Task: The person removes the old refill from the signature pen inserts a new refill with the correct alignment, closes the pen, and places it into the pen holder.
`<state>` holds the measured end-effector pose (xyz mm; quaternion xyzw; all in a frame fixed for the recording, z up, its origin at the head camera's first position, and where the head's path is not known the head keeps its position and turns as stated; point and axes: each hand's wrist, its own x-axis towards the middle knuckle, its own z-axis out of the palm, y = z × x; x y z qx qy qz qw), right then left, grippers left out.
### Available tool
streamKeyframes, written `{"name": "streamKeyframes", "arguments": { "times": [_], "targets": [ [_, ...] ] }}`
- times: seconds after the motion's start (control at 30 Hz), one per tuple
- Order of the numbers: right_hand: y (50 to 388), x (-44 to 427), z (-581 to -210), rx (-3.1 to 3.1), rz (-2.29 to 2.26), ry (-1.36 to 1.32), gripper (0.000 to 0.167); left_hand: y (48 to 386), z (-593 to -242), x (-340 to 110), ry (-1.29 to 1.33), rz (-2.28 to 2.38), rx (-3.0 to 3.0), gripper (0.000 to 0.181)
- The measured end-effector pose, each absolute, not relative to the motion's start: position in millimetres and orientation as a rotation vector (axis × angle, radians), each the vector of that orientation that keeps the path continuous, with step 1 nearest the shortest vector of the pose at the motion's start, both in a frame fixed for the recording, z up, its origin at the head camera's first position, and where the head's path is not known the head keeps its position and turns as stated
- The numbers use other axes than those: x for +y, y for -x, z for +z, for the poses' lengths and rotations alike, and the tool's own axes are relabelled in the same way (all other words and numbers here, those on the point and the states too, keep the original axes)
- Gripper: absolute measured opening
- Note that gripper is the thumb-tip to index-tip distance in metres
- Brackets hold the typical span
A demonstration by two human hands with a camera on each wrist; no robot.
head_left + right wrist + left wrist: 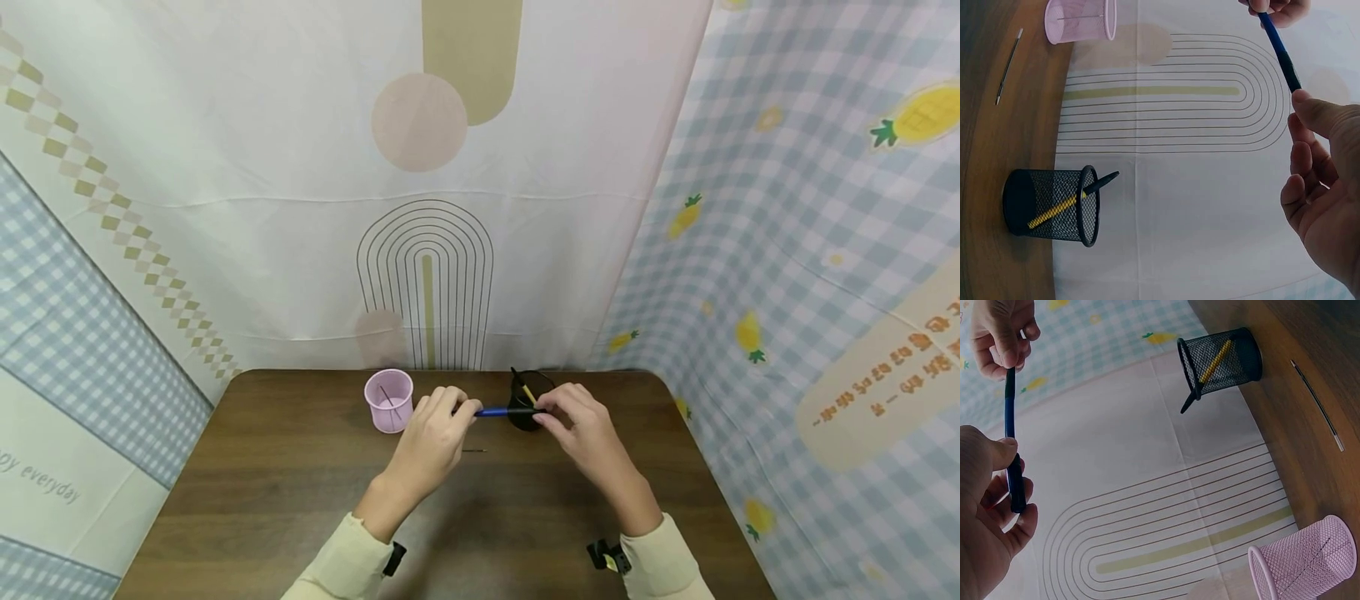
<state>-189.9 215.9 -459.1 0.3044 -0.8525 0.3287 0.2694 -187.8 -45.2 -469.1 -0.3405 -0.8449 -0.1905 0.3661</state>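
Observation:
Between both hands a blue pen (492,412) with black ends is held level above the table. My left hand (437,429) grips one black end, fingers curled round it; in the left wrist view that end (1016,487) pokes out past the thumb. The other black end is pinched between thumb and fingertips of my right hand (583,425). Behind the right hand stands a black mesh pen cup (1050,203) holding a yellow pen (1054,211) with a black end. A thin pen refill (1316,403) lies on the table below the hands.
A pink mesh pen cup (389,402) stands at the back left, with a thin dark stick, perhaps a refill, inside. The brown wooden table (300,500) ends at a white patterned cloth (285,275). A blue checked cloth (750,208) hangs along the right.

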Motion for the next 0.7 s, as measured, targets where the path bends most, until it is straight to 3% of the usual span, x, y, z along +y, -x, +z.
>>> {"name": "streamKeyframes", "arguments": {
  "times": [0.37,0.7],
  "targets": [
    [189.5,215.9,-460.5,-2.315,0.933,-0.816,0.015,187.7,-469.4,-45.0,0.876,-0.478,-2.154,0.018],
    [189.1,215.4,-461.2,-2.341,0.924,-0.792,0.012,186.6,-469.1,-45.3,0.873,-0.482,-2.182,0.011]
  ]
}}
